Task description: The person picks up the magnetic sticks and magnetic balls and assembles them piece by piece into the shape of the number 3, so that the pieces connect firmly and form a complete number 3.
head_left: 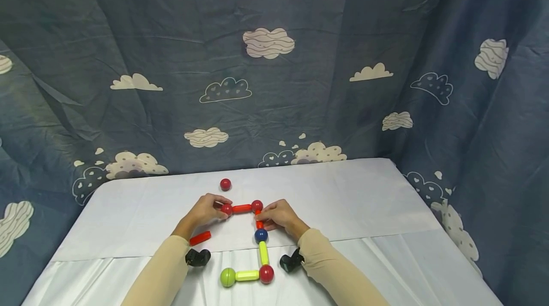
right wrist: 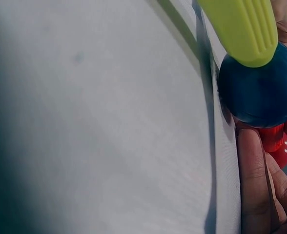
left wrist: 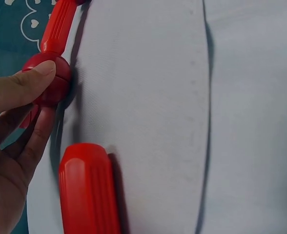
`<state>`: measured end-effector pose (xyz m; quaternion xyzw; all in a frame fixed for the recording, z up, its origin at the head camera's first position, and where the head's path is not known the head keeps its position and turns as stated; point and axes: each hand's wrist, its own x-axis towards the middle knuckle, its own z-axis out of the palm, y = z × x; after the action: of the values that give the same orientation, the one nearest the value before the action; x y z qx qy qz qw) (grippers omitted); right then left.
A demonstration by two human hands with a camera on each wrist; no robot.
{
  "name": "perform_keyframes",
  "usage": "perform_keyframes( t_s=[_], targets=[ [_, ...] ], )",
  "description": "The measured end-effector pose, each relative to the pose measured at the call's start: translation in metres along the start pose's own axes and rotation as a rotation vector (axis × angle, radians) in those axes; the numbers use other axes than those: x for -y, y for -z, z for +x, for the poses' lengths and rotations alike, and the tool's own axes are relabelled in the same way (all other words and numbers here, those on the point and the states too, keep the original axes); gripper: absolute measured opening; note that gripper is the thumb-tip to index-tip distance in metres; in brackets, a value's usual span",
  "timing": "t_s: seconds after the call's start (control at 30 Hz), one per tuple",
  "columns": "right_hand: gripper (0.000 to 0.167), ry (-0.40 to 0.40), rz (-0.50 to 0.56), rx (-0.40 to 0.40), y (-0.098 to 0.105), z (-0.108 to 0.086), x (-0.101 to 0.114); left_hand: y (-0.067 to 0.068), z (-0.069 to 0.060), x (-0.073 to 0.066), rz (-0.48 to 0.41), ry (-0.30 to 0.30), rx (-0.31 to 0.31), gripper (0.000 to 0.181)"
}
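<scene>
My left hand (head_left: 202,211) pinches a red ball (head_left: 226,209) at the far-left end of a chain of balls and rods. From that ball a red rod (head_left: 242,209) runs to a second red ball (head_left: 257,206). My right hand (head_left: 280,215) grips the red rod (head_left: 259,225) between that corner ball and a blue ball (head_left: 260,235); its fingers partly hide the rod. Below the blue ball, a yellow-green rod (head_left: 263,252) leads to a red ball (head_left: 266,274). Another yellow-green rod (head_left: 247,275) joins it to a green ball (head_left: 228,277).
A loose red rod (head_left: 200,238) lies by my left wrist, close to the hand in the left wrist view. Farther back sits a loose red ball (head_left: 225,184). White cloth (head_left: 343,201) covers the table, and a cloud-patterned curtain (head_left: 309,106) hangs behind it.
</scene>
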<state>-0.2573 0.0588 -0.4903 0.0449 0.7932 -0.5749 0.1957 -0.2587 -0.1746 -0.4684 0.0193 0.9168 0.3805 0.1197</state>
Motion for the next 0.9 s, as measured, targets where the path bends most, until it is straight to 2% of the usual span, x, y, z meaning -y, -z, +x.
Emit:
perform_keyframes(
  t_s=[0.53, 0.73, 0.9],
  targets=[
    [0.018, -0.005, 0.000, -0.010, -0.0006, 0.0003, -0.0016, -0.0021, 0.0002, 0.0033, -0.044, 0.024, -0.009, 0.035],
    [0.019, -0.014, 0.009, -0.007, -0.0009, -0.0002, -0.0011, -0.0020, -0.0002, 0.0040, -0.053, 0.050, -0.012, 0.036],
    [0.019, -0.016, 0.007, -0.009, -0.0005, 0.0001, -0.0002, -0.0017, 0.0000, 0.0035, -0.057, 0.040, -0.011, 0.036]
  ],
)
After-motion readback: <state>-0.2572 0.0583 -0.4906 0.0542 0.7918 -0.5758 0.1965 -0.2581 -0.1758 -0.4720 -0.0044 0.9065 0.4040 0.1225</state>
